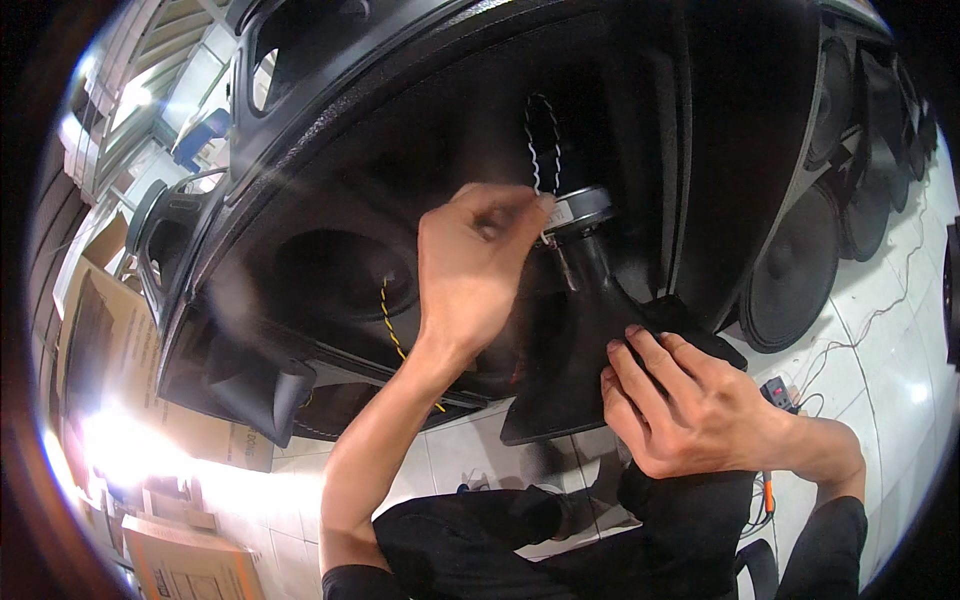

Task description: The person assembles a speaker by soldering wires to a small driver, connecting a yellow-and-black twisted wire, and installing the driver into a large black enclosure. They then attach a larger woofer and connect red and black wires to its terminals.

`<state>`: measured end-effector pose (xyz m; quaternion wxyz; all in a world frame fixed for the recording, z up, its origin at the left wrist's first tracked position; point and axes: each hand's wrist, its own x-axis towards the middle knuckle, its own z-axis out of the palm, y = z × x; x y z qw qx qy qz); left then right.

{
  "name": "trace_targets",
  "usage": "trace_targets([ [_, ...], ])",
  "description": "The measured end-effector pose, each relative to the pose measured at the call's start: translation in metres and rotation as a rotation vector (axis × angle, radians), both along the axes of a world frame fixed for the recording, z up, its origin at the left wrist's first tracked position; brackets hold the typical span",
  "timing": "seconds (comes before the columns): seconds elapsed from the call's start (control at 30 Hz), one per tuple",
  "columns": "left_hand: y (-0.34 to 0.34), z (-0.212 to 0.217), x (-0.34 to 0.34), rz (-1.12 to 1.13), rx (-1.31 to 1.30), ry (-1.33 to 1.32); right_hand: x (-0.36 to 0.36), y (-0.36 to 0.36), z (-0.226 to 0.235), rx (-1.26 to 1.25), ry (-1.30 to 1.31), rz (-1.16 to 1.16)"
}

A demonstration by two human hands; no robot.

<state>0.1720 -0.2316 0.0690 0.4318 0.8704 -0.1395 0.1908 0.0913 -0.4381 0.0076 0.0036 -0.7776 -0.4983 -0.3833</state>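
Observation:
My left hand [470,265] is closed in a pinch on a twisted black-and-white wire [533,140], right beside the terminal side of a round compression driver [592,208] with a pale label. The wire loops up into the dark speaker cabinet [430,130]; my fingertips hide its end. Below the driver, its neck joins a black horn [560,370] with a wide flared mouth. My right hand [690,405] holds the horn's right side, fingers bent over it and pressed together. The horn rests between me and the cabinet, above my lap.
A yellow-and-black wire [390,318] hangs from the cabinet at left. Several round speakers [795,265] stand along the right on white tiles [850,380], near a power socket [778,392] and loose cables. Cardboard boxes [190,560] stand at lower left.

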Motion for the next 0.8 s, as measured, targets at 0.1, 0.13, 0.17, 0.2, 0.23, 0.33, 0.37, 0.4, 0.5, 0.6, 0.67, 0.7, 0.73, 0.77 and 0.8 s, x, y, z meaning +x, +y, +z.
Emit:
trace_targets([
  [0.1,-0.002,-0.001,0.006,-0.027,-0.179,0.13,0.0,0.0,-0.001,0.059,-0.003,-0.013],
  [0.13,-0.003,0.0,0.005,-0.029,-0.24,0.164,0.0,-0.001,-0.001,0.081,-0.002,-0.014],
  [0.17,-0.004,0.001,0.004,-0.031,-0.301,0.197,0.0,-0.002,-0.002,0.101,-0.002,-0.015],
  [0.2,-0.004,0.002,0.002,-0.029,-0.359,0.23,0.0,-0.003,-0.003,0.127,-0.002,-0.013],
  [0.23,-0.003,0.001,0.0,-0.035,-0.341,0.194,0.0,-0.003,-0.003,0.126,-0.004,-0.012],
  [0.33,0.003,0.0,-0.005,-0.045,-0.317,0.132,0.0,-0.003,-0.003,0.108,-0.009,-0.013],
  [0.37,0.003,0.0,-0.007,-0.043,-0.329,0.14,-0.001,-0.003,-0.002,0.094,-0.01,-0.016],
  [0.4,0.004,0.0,-0.009,-0.042,-0.344,0.149,-0.001,-0.002,-0.001,0.077,-0.011,-0.02],
  [0.5,0.004,0.001,-0.013,-0.043,-0.354,0.137,-0.001,-0.002,-0.001,0.062,-0.008,-0.023],
  [0.6,0.005,0.003,-0.015,-0.045,-0.337,0.133,0.0,-0.004,-0.003,0.067,-0.004,-0.018],
  [0.67,0.005,0.003,-0.015,-0.03,-0.312,0.119,0.0,-0.003,-0.003,0.084,0.005,-0.02],
  [0.7,0.006,0.003,-0.015,-0.022,-0.304,0.111,0.0,-0.002,-0.003,0.088,0.008,-0.02],
  [0.73,0.007,0.003,-0.015,-0.022,-0.295,0.099,-0.001,-0.001,-0.002,0.079,0.001,-0.026],
  [0.77,0.009,0.001,-0.015,-0.021,-0.287,0.088,-0.001,0.001,0.0,0.069,-0.005,-0.033],
  [0.8,0.011,0.0,-0.015,-0.021,-0.278,0.078,-0.002,0.002,0.001,0.06,-0.01,-0.04],
])
